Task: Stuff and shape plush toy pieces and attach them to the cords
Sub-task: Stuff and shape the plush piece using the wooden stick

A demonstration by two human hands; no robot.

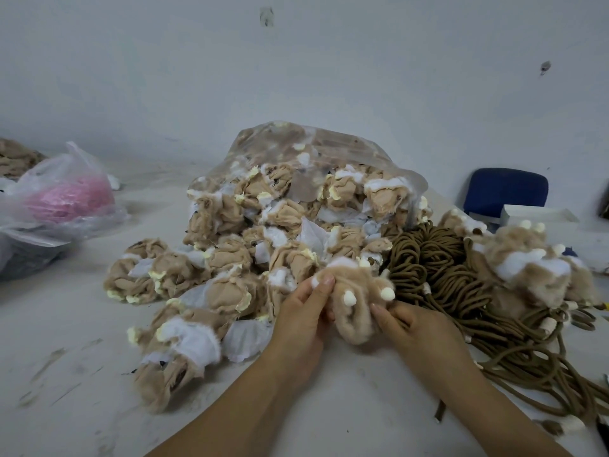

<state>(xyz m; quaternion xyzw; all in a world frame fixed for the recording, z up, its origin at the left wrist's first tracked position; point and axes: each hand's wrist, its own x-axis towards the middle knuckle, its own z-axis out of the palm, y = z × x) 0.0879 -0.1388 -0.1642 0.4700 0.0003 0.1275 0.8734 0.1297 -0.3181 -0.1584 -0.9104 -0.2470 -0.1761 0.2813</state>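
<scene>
A tan furry plush piece (354, 306) with small cream horns is held over the table between both hands. My left hand (304, 313) grips its left side, fingers curled up to the top edge. My right hand (407, 323) pinches its right side from below. A heap of inside-out tan and white plush pieces (211, 268) spills from a clear plastic bag (329, 150) behind the hands. Coiled brown cords (438, 268) lie just to the right. Furry, right-side-out plush pieces (527, 265) are piled beyond the cords.
A thin plastic bag with something pink inside (62, 196) sits at the far left. A blue chair back (506, 189) and a white box (537, 214) stand at the right rear. The white tabletop (66, 374) is scuffed, with bare surface at the front left.
</scene>
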